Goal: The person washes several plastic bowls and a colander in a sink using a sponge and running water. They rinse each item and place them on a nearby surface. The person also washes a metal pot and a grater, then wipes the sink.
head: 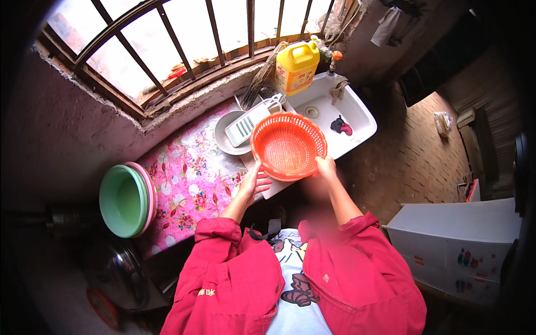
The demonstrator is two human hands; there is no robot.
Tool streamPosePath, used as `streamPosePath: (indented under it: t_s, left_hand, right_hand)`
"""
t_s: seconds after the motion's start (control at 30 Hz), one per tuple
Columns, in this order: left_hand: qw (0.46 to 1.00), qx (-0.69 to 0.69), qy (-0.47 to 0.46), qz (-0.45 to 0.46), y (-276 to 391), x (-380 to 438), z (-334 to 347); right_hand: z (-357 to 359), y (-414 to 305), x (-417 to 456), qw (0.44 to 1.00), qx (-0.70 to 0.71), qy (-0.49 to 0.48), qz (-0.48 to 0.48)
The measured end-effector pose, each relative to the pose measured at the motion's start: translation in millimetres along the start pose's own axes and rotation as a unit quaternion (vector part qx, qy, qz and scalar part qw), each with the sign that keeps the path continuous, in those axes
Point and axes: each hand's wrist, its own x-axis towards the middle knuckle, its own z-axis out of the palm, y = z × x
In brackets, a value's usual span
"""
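An orange plastic colander basket (289,148) with a slotted wall is before me, tilted so that I look into it; nothing shows inside. My right hand (325,166) grips its near right rim. My left hand (252,183) holds its near left side, thumb at the rim and fingers spread below it. Just behind the basket, a white grater (247,124) lies across a grey metal bowl (222,136). The basket overlaps the near left corner of a white sink (356,117) and hides part of it.
A yellow jug (297,67) and a twig brush (261,79) stand by the barred window. Dark and red cloths (341,125) lie in the sink. Nested green and pink basins (125,201) stand on the floral tablecloth (188,184). A white cabinet (456,238) is at right.
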Motion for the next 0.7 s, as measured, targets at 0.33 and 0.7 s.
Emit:
streamPosePath:
  t_s: [0.33, 0.7]
  left_hand:
    - [0.985, 0.121, 0.120, -0.011, -20.8, 38.8, 5.5]
    - [0.956, 0.152, 0.237, 0.082, -12.6, 58.6, 38.7]
  right_hand:
    - [-97.9, -67.6, 66.9, 0.466, 0.735, -0.416, 0.262]
    - [-107.1, -33.9, 77.2, 0.470, 0.743, -0.396, 0.266]
